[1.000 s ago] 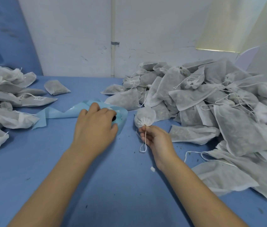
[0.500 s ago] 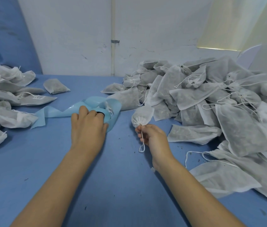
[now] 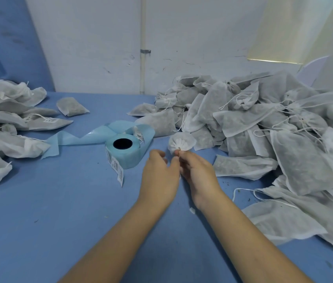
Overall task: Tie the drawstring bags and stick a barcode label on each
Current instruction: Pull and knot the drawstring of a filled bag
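Observation:
A small white drawstring bag (image 3: pixel 182 140) with its neck gathered stands on the blue table (image 3: pixel 59 211), just in front of the big pile. My right hand (image 3: pixel 199 172) pinches it at the gathered neck, where the string comes out. My left hand (image 3: pixel 159 175) is right beside the right one, fingers loosely spread, with its thumb near the right fingertips; I see nothing held in it. A blue roll of barcode labels (image 3: pixel 124 153) lies to the left of my hands. One white label (image 3: pixel 118 170) hangs loose from its front.
A large heap of white bags (image 3: pixel 273 127) fills the right side up to the wall. A smaller heap of bags (image 3: pixel 4 111) lies at the left, one showing a label. A light blue backing strip (image 3: pixel 83 138) trails left from the roll.
My left hand has come off the label roll and moved right, up to my right hand and the bag. The roll now shows uncovered. The right hand has kept its pinch on the bag.

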`<state>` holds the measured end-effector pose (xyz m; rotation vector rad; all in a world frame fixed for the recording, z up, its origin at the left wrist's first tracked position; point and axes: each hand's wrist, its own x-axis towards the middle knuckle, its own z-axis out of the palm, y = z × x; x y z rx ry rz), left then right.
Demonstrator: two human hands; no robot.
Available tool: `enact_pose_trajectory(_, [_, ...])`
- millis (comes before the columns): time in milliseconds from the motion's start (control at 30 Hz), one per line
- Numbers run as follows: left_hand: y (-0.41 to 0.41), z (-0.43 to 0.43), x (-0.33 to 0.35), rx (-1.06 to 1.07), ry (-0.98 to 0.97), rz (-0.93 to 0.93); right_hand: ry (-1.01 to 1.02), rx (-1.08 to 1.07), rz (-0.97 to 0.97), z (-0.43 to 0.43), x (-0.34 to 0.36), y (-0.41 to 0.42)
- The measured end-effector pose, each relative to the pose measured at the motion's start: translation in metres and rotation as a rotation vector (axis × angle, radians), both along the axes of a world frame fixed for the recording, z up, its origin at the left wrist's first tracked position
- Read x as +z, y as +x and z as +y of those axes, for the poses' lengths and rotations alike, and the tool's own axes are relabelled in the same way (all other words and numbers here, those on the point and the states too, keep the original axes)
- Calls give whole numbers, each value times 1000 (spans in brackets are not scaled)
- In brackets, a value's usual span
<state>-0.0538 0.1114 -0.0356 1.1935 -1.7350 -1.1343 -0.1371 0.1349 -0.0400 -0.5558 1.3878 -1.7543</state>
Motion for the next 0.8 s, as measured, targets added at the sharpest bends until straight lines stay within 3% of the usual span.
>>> enact_pose_trajectory(67, [-2, 1, -5, -109, 276, 185, 26, 11, -16, 1, 1, -1])
enact_pose_trajectory(133, [-1, 1, -7, -135, 381, 302, 51, 32, -24, 2, 3, -2])
enact_pose_trajectory(367, [13, -11, -16, -81, -206, -89, 32, 70, -132, 2, 7, -10])
enact_pose_trajectory(467, [18, -15, -21, -61, -425, -310, 28, 21, -73, 3, 4, -12])
enact_pose_trajectory(533, [22, -15, -23, -51, -507, -432, 65, -20, 118, 4, 2, -13])
enact_pose_trajectory(633, [22, -12, -19, -8, -685, -548, 162, -82, 653, 7, -2, -15])
enact_pose_trajectory(800, [22, -10, -16, 23, -854, -473, 247, -106, 1312, 9, -8, -8])
